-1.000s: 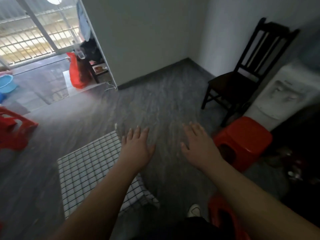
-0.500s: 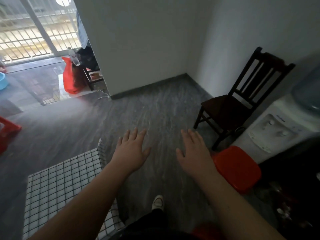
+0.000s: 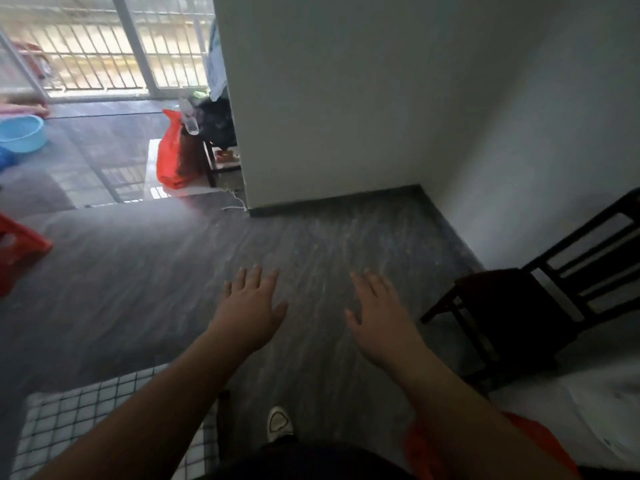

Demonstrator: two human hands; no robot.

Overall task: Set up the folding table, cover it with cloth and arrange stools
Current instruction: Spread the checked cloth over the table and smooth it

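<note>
A low table covered with a white cloth with a dark check (image 3: 86, 420) shows at the lower left. My left hand (image 3: 251, 308) hovers flat above the grey floor just beyond the table's far corner, fingers apart and empty. My right hand (image 3: 381, 318) is held out beside it, also spread and empty. One red plastic stool (image 3: 20, 245) stands at the left edge. Another red stool (image 3: 540, 441) is partly hidden under my right forearm at the lower right.
A dark wooden chair (image 3: 540, 299) stands against the right wall, with a white appliance (image 3: 595, 410) below it. A white wall corner (image 3: 242, 168) juts out ahead. Beyond it lie a red bag (image 3: 171, 154), a blue basin (image 3: 20, 133) and a barred balcony window.
The view has swung up and to the left: the checked table and the right stool slid toward the bottom edge. Both hands stay spread and empty in front of me.
</note>
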